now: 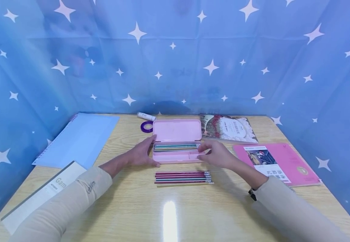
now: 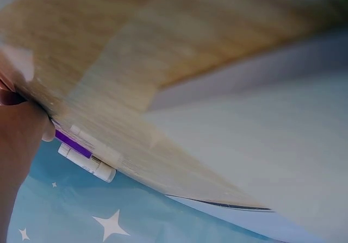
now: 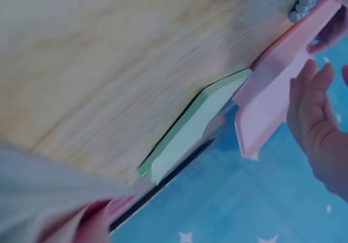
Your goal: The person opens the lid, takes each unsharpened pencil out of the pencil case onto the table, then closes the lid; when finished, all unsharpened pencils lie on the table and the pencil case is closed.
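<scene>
A pink pencil case (image 1: 177,130) stands open on the table, its lid tilted back. Several pencils (image 1: 176,147) lie in its rear compartment. My left hand (image 1: 140,154) holds the case's left end, thumb by the front corner and fingers toward the hinge. Over the right end is my right hand (image 1: 218,154), thumb and fingers bent near the pencil ends. In the right wrist view that right hand (image 3: 321,129) looks loose, with a gap between the fingers and nothing visible in them. A row of pencils (image 1: 181,178) lies in front of the case, metal ends to the right.
Behind the case are a purple tape roll (image 1: 146,126) and a white tube (image 1: 146,116). A blue spiral notebook (image 1: 84,141) and a white notebook (image 1: 46,191) lie left. To the right are an illustrated book (image 1: 230,129) and a pink folder (image 1: 296,164). A starry curtain (image 1: 175,60) borders the table.
</scene>
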Tool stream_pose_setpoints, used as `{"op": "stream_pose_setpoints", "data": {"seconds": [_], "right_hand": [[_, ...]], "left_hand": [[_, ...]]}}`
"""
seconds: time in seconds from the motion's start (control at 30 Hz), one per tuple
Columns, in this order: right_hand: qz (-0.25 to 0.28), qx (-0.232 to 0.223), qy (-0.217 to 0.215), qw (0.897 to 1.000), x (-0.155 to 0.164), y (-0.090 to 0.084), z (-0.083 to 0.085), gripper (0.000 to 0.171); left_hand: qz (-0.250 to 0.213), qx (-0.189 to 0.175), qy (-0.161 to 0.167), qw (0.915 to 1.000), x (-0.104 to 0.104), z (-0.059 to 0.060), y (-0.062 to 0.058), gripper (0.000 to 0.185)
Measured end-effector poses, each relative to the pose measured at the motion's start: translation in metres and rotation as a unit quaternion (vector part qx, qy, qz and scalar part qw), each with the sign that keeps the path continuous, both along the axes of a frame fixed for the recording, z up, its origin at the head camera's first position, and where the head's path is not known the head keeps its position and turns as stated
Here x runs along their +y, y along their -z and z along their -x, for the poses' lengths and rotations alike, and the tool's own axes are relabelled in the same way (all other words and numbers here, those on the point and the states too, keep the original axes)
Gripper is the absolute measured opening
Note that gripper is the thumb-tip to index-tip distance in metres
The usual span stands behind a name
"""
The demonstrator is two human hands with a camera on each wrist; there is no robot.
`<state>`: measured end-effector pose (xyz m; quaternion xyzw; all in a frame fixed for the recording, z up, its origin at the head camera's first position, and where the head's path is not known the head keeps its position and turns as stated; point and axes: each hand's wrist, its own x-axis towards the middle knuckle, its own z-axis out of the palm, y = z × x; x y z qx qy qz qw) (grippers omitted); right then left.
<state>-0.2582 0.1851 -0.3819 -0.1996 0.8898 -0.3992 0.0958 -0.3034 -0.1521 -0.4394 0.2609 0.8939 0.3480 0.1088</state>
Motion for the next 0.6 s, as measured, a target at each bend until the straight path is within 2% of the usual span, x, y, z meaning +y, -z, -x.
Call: {"op": "stream_pose_setpoints", "data": {"seconds": [0.13, 0.27, 0.43, 0.6], "right_hand": [[0.017, -0.01, 0.002, 1.0, -0.006, 0.002, 0.008, 0.038], [0.008, -0.021, 0.009, 1.0, -0.01, 0.005, 0.015, 0.042], [-0.032, -0.025, 0.008, 0.999, -0.013, 0.006, 0.02, 0.045], [-0.082, -0.005, -0.007, 0.997, -0.017, 0.001, 0.021, 0.043]], "left_hand": [[0.004, -0.001, -0.003, 1.0, 0.001, 0.001, 0.002, 0.135], [0.007, 0.002, -0.002, 1.0, 0.002, 0.002, 0.001, 0.135], [0.007, -0.001, -0.001, 1.0, 0.002, 0.001, 0.001, 0.136], [0.007, -0.002, -0.009, 0.9999, 0.001, 0.001, 0.001, 0.136]]}}
